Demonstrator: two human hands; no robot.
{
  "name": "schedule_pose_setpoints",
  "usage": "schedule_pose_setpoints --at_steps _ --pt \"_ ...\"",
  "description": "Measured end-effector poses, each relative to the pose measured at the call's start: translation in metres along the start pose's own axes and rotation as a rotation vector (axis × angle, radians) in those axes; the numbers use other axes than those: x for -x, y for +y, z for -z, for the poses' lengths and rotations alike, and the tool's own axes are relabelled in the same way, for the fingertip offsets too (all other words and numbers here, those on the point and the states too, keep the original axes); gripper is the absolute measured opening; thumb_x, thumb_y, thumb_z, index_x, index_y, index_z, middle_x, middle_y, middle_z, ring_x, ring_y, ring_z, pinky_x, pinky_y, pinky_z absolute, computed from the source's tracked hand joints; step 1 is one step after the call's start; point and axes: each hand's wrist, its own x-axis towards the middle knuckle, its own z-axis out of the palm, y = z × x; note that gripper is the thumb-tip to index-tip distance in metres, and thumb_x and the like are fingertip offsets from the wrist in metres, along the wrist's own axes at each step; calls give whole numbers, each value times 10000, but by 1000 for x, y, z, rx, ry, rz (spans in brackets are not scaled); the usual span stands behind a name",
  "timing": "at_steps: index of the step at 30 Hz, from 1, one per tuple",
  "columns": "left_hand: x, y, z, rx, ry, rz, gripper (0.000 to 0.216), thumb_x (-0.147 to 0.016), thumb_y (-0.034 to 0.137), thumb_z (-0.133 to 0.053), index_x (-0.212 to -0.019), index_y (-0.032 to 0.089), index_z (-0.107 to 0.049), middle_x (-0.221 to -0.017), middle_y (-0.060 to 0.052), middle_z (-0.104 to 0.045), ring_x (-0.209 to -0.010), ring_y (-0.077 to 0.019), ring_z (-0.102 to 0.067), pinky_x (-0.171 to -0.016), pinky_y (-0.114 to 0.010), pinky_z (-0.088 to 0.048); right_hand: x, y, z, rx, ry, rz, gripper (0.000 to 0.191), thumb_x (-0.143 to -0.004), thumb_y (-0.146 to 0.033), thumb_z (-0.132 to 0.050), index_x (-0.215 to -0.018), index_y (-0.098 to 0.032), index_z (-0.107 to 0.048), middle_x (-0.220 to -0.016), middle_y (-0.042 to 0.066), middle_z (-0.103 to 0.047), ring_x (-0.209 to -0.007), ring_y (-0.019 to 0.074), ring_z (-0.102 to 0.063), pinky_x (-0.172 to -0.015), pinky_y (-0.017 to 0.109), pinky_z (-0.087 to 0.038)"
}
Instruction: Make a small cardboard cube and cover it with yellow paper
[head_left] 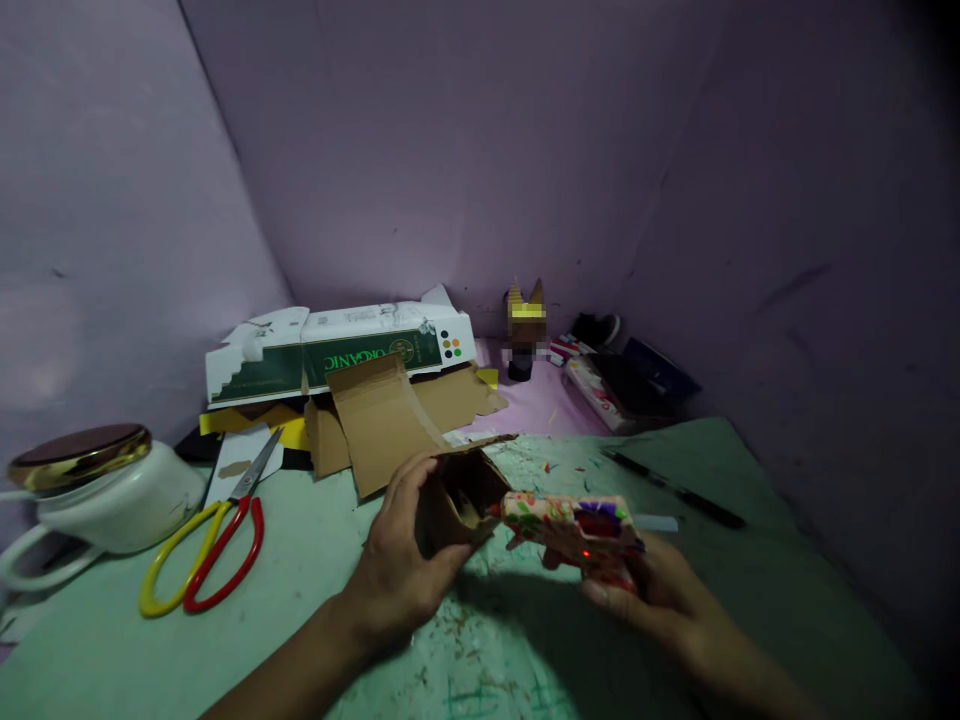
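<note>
My left hand (405,560) is wrapped round a small brown cardboard box (442,510), whose open end faces right. In my right hand (667,605) is a glue gun (559,520) with a floral pattern, held by its handle. A red light glows on its side, and a clear glue stick (656,523) sticks out of its back. The nozzle points left and lies at the box's open edge; whether it touches the cardboard I cannot tell. My right fingers are partly hidden behind the handle.
Scissors (217,540) with yellow and red handles lie at left beside a white lidded mug (112,500). Brown cardboard pieces (382,415) lean before a white and green carton (352,350). A dark pen-like tool (675,490) lies at right. A small cardboard figure (525,335) stands behind.
</note>
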Motion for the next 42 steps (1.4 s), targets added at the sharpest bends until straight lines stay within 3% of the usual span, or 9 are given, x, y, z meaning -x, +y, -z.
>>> schedule_pose_setpoints --at_steps 8,16,19,21,23,25,30,37,42 --pt "0 -2 1 -67 105 -132 644 -701 135 -636 -1291 159 -377 -1263 -175 -514 -1196 -322 -509 -993 -530 -462 13 8 2 48 -84 -38 294 -852 -407 -579 -1057 -238 -706 -947 82 -711 -881 259 -664 -827 414 -554" --pt "0 -1 2 -48 108 -208 653 -701 102 -583 -1310 180 -359 -1297 -151 -485 -1241 -296 -468 -1026 -491 -438 12 3 -4 38 -34 1 212 -816 -329 -622 -976 -245 -733 -924 82 -724 -893 268 -676 -806 388 -564" --pt "1 0 2 99 81 -34 664 -701 133 -649 -1302 219 -379 -1313 -130 -490 -1244 -299 -476 -1050 -519 -401 7 -4 0 -83 35 -1 216 -761 -345 -686 -946 -240 -726 -836 60 -718 -866 260 -672 -804 377 -548" --pt "0 2 1 288 44 188 688 -691 178 -711 -1292 233 -380 -1319 -123 -502 -1242 -301 -489 -1068 -532 -375 0 -6 7 -223 132 -9 298 -737 -395 -708 -979 -221 -699 -720 34 -678 -668 200 -640 -622 296 -538" --pt "-2 2 1 515 14 370 698 -672 204 -745 -1265 236 -377 -1325 -121 -512 -1243 -294 -499 -1075 -513 -374 -11 -2 16 -348 259 -72 341 -724 -442 -708 -954 -193 -679 -625 7 -619 -466 124 -509 -424 223 -412" --pt "-4 2 0 710 -2 444 699 -647 202 -767 -1227 238 -378 -1336 -116 -515 -1262 -281 -491 -1082 -467 -382 -24 5 23 -391 353 -173 301 -697 -425 -726 -853 -174 -669 -586 -2 -593 -413 94 -437 -370 203 -316" --pt "-5 -4 -5 907 -44 494 847 -600 204 -828 -1280 264 -327 -1430 -112 -458 -1352 -265 -401 -1122 -395 -340 -49 27 24 -271 408 -303 217 -613 -293 -790 -737 -148 -687 -607 24 -654 -533 134 -548 -454 211 -384" --pt "-7 1 -2 812 -103 480 928 -592 251 -829 -1371 203 -328 -1436 -152 -454 -1342 -319 -406 -1118 -440 -347 -39 11 27 -403 414 -194 460 -614 -414 -786 -986 -176 -656 -765 59 -707 -552 146 -575 -402 202 -363" --pt "-6 3 5 388 15 356 847 -619 277 -783 -1363 215 -382 -1375 -148 -494 -1270 -354 -462 -1079 -565 -341 -19 -10 22 -447 296 -95 517 -652 -484 -760 -1066 -199 -638 -578 -1 -610 -422 101 -434 -341 186 -280"
